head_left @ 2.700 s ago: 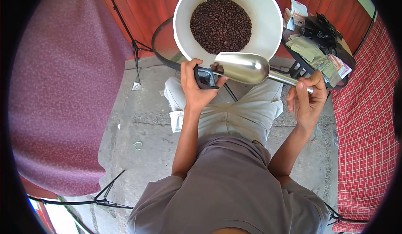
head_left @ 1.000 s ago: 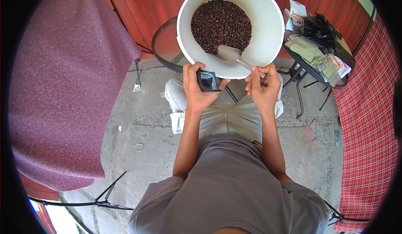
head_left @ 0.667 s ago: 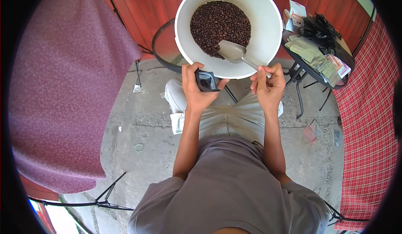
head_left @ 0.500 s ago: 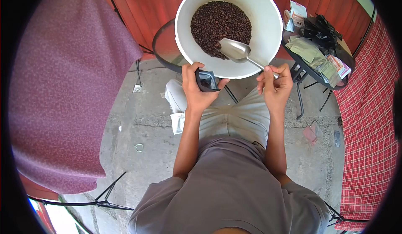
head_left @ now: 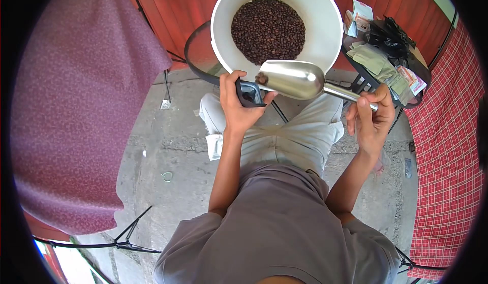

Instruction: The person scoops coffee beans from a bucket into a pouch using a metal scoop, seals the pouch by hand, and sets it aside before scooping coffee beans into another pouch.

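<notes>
Left hand (head_left: 236, 106) clasps a black container (head_left: 249, 94), right hand (head_left: 374, 117) pinches the scoop (head_left: 296, 79), now lifted from beans (head_left: 268, 30) to container

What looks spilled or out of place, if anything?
Only litter: a thin pale-green loop and a small flat bluish-grey scrap lie loose on the grey concrete floor, apart from the work. None of the dark-brown beans appear spilled there.

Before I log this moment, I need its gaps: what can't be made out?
Head view:
Floor of the white bucket: hidden by beans.
Bucket's far rim: cut off by top edge.
Black container: fill level too dark; outer left side covered by left hand.
Packets: print too small.
</notes>
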